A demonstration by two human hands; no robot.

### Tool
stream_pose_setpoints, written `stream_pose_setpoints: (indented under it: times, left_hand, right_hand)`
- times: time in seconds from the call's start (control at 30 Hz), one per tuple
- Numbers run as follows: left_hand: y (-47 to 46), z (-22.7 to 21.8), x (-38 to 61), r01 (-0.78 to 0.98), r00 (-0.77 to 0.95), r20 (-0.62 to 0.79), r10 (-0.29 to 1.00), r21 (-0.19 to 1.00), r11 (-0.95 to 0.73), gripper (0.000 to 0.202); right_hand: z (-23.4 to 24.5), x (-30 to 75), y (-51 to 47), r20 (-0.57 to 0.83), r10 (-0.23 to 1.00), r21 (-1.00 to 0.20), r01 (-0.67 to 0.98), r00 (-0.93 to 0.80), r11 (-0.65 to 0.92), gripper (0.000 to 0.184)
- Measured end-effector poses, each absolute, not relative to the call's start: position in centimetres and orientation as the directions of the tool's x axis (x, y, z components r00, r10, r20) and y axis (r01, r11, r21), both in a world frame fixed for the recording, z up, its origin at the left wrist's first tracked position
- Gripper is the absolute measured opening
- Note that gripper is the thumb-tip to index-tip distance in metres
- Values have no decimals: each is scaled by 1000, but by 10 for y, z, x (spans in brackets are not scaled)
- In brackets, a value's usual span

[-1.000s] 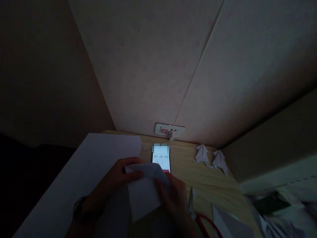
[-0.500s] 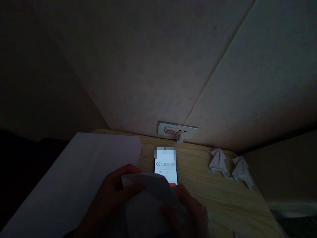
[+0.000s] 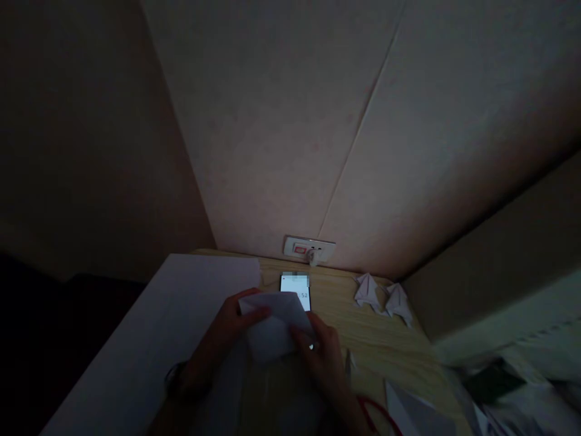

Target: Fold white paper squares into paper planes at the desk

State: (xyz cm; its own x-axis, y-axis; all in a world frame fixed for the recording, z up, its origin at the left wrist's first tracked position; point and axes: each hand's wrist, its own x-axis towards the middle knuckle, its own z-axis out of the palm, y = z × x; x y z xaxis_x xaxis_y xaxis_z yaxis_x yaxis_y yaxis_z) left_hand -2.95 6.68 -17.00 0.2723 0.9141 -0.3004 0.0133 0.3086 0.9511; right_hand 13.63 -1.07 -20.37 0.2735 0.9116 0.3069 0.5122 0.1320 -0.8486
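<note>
In front of the glowing rectangular phone (image 3: pixel 291 286), the left hand (image 3: pixel 230 321) and right hand (image 3: pixel 325 351) are pinching a folded white paper sheet (image 3: pixel 271 339) from opposite sides, apparently steadying it.

Phone (image 3: pixel 295 297) and paper figures (image 3: pixel 366 291) flank a free gap.

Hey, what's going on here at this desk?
Someone is handling a partly folded white paper with bare hands: the left hand holds its left side, the right hand its right. Just beyond it lies a lit phone. Two folded paper figures sit toward the wall at right, and red-handled scissors lie partly hidden by the right forearm.
</note>
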Motion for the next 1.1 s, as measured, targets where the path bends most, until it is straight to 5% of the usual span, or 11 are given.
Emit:
stream_pose_setpoints:
  times: [0.4, 0.6, 0.8, 1.1]
  left_hand:
    - [57, -157, -28, -83, 367, -220, 904, 960, 267, 36]
    - [58, -161, -30, -90, 361, -222, 906, 958, 271, 37]
    - [58, -167, -31, -138, 357, -201, 912, 954, 265, 36]
    - [57, -166, -30, -156, 358, -189, 914, 953, 258, 36]
  right_hand:
    - [-196, 135, -5, 197, 922, -980, 97, 333, 174, 23]
    - [-194, 136, -9, 305, 881, -944, 238, 363, 229, 33]
    - [-190, 137, -10, 377, 870, -899, 351, 318, 262, 20]
    - [-187, 137, -10, 343, 895, -904, 360, 285, 232, 17]
